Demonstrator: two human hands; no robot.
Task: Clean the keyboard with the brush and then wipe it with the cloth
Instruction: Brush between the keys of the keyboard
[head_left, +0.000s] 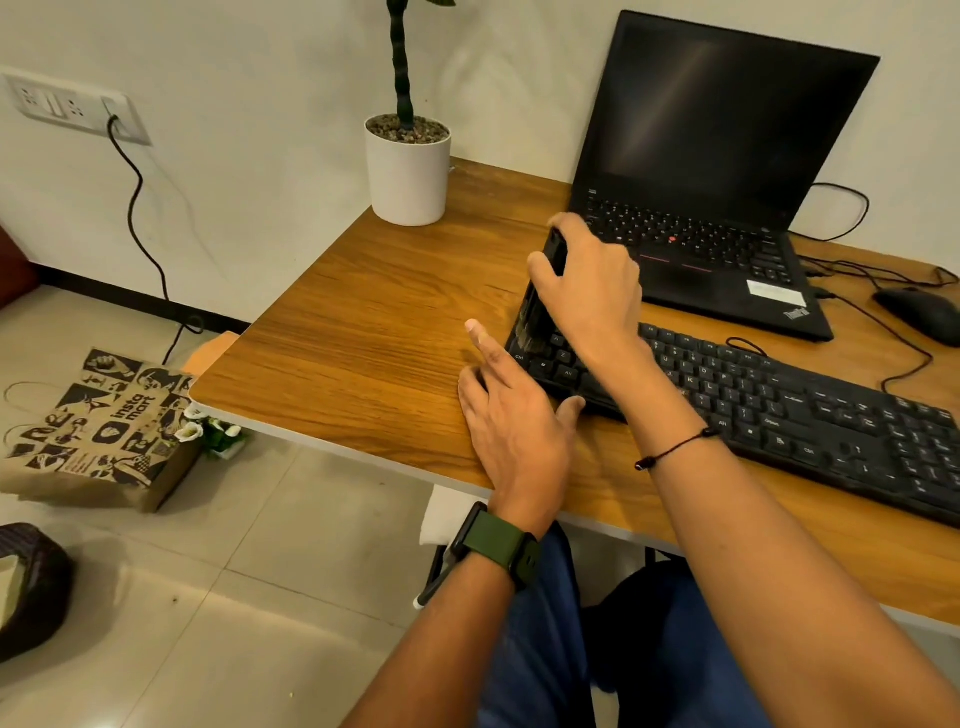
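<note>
Nearest the camera: two bare forearms, the left with a green-strapped wristwatch (496, 545), the right with a thin black cord bracelet (675, 451).

Left hand (511, 426) lies on the wood-grain laminate surface (363, 322) against the left end of the long black plastic keyboard (779, 410). Grip spread: fingers straight, index pointing away, thumb touching the keyboard's near left corner. Judgement: it braces the keyboard so it will not slide.

Right hand (589, 286) sits above the keyboard's left end, grip curled round the black-handled brush (540, 301), thumb on the handle's left face. Brush stands steeply tilted, bristles down on the leftmost keys. Judgement: brushing step in progress, starting at the left end.

No cloth visible.

Behind the keyboard: an open matte black laptop (717, 171), screen dark. Left of the laptop, a smooth white cylindrical plant pot (408, 176) topped with gravel. Right of the keyboard's far edge, a black mouse (919, 314).
</note>
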